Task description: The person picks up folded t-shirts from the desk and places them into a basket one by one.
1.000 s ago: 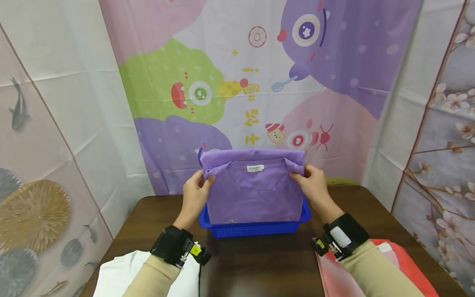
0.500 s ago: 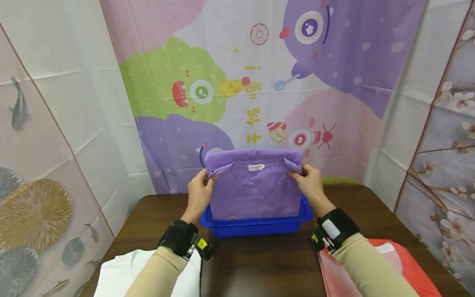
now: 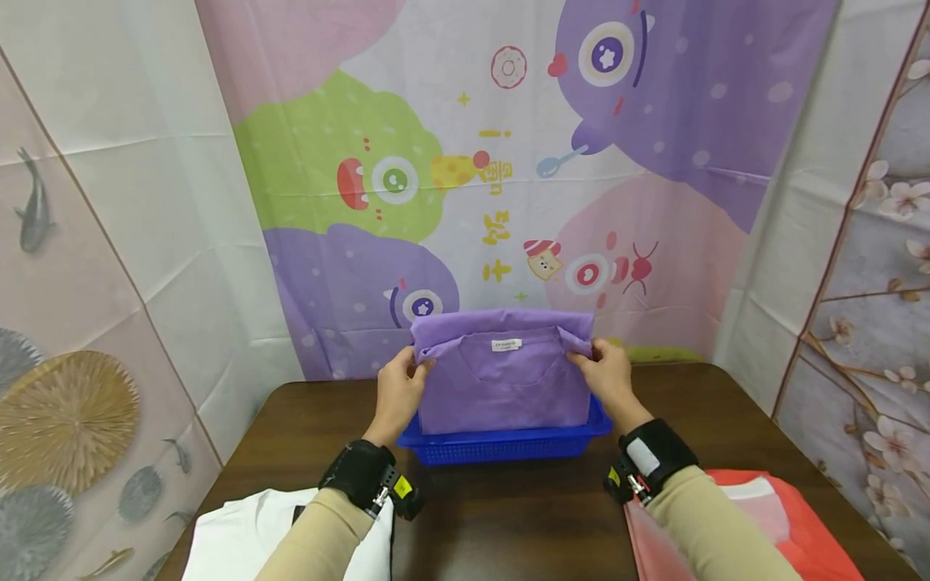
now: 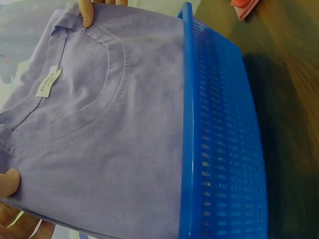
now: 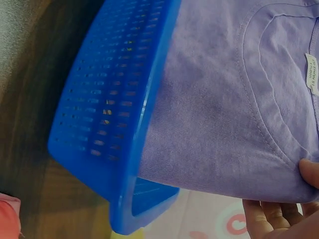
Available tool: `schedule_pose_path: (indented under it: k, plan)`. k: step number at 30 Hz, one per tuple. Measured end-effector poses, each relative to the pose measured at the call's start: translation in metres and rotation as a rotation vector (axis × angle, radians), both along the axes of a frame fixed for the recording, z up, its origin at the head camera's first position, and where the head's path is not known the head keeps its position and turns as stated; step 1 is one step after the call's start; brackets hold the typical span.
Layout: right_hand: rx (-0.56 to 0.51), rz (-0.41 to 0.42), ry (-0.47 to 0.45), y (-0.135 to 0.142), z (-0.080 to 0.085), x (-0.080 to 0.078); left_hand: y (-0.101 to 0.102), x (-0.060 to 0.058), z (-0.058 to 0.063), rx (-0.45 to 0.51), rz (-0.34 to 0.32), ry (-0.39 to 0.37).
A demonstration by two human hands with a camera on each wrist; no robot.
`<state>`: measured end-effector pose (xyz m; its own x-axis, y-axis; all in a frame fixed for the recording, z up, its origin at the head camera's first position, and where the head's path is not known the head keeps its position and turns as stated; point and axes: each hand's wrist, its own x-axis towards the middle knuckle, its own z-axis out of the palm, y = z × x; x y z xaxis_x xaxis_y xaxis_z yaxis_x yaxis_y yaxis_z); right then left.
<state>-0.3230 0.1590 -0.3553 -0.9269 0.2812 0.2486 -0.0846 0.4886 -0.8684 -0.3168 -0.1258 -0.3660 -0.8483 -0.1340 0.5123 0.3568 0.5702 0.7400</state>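
A folded purple T-shirt (image 3: pixel 508 395) stands upright in the blue basket (image 3: pixel 501 450), its lower edge down behind the basket's near rim. Its collar and white label (image 3: pixel 506 344) face me near the top fold. My left hand (image 3: pixel 399 391) pinches the shirt's upper left corner, thumb in front and fingers behind. At the upper right corner my right hand (image 3: pixel 609 375) pinches it the same way. In the left wrist view the left thumb (image 4: pixel 9 183) presses on the cloth; in the right wrist view the right thumb (image 5: pixel 310 172) lies beside the collar.
A white garment (image 3: pixel 240 532) lies on the brown table (image 3: pixel 501 524) at the front left, partly under my left sleeve. Red and pink clothing (image 3: pixel 792 524) lies at the front right under my right forearm. A cartoon-print curtain (image 3: pixel 501 161) hangs behind the table.
Both hands have lowered the purple T-shirt further into the basket, so its top fold is lower. The hands have come slightly closer together. The clothes on both sides stay put.
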Motion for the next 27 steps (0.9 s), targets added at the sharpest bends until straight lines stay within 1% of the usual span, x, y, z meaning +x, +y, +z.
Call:
schedule_pose_path:
  k: [3, 10, 19, 27]
  plan:
    - [0.004, -0.001, -0.021, -0.001, -0.004, 0.002, -0.001, 0.0, -0.003, -0.009, 0.001, -0.006]
    - [0.018, -0.008, -0.059, -0.001, -0.015, 0.002, -0.003, -0.001, -0.015, -0.024, -0.002, -0.06]
    - [0.038, -0.019, -0.08, -0.006, -0.031, -0.002, -0.007, -0.002, -0.03, -0.047, -0.003, -0.076]
    - [0.059, -0.018, -0.096, -0.006, -0.039, -0.002, -0.009, -0.003, -0.036, -0.06, 0.002, -0.085]
